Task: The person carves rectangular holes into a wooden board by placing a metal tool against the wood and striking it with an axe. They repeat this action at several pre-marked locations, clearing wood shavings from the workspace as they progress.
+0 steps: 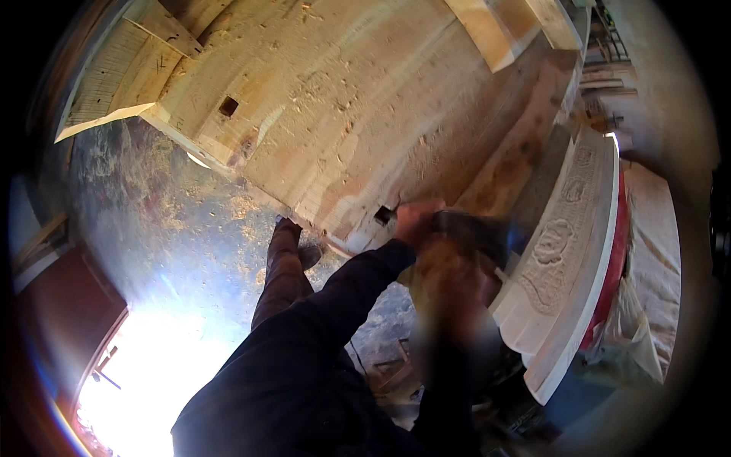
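Observation:
A broad wooden panel [343, 99], strewn with wood chips, lies before me with dark square holes cut through it. My left hand [416, 222] is closed at its near edge, right beside one square hole [384, 215]. Whatever its fingers hold is hidden. Just right of it, a dark, blurred tool [480, 232] stretches toward the carved piece; its kind is unclear. My right hand [464, 286] is smeared by motion below this tool, so its fingers and grip do not show. Another square hole [228, 107] sits farther left in the panel.
A long pale board with carved relief [554, 240] leans at the right, beside a red strip and a cloth-like sheet [651, 263]. Upright wooden boards [487, 30] rise from the panel's far side. Chips litter the grey floor [175, 190]; glaring light comes from the lower left.

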`<act>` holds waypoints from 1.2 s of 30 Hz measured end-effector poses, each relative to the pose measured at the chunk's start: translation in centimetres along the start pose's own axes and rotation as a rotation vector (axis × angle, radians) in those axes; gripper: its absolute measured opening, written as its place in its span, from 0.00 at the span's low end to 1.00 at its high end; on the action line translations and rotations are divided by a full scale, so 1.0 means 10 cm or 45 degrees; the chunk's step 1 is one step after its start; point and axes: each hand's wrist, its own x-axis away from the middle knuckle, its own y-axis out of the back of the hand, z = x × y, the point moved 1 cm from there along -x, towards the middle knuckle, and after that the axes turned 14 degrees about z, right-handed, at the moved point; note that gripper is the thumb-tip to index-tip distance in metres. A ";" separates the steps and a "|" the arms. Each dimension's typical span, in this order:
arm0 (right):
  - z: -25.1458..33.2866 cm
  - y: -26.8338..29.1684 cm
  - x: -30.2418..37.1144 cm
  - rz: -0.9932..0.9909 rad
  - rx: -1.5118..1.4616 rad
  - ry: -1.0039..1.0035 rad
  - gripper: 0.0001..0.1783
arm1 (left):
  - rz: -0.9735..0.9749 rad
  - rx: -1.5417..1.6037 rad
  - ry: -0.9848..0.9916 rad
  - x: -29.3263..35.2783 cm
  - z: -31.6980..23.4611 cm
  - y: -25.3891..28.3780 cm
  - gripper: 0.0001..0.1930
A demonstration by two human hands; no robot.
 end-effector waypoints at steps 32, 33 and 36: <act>-0.41 -0.10 1.90 0.857 -0.654 -0.433 0.10 | 0.312 -0.247 -0.508 0.87 -0.20 0.43 0.16; -0.38 -0.06 1.90 0.850 -0.658 -0.462 0.10 | 0.248 -0.226 -0.486 0.78 -0.24 0.36 0.15; -0.47 -0.02 1.89 0.772 -0.823 -0.465 0.11 | 0.075 -0.140 -0.431 0.48 -0.26 0.21 0.15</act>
